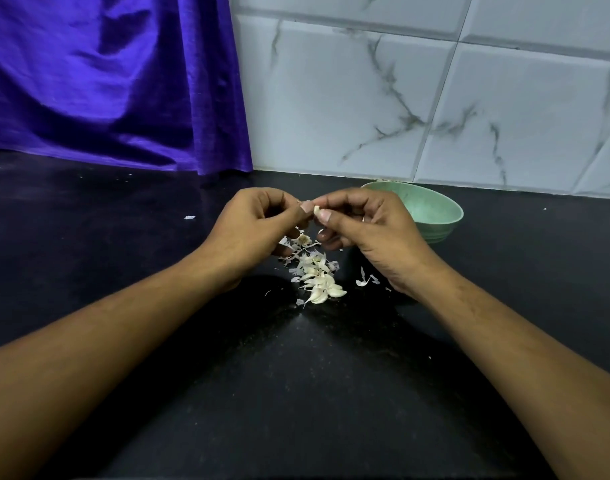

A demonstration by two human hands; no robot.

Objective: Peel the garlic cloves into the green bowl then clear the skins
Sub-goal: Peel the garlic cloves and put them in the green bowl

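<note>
Your left hand [258, 220] and right hand [362, 223] both pinch one small garlic clove [316, 211]. It looks light and slippery, with thin, dry skin, so hold its ends. The green bowl [431, 206] sits just behind your right fingers [326, 215].

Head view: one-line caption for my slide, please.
Left hand and right hand pinch a garlic clove above a pile of cloves and skins; green bowl nearby.
</note>
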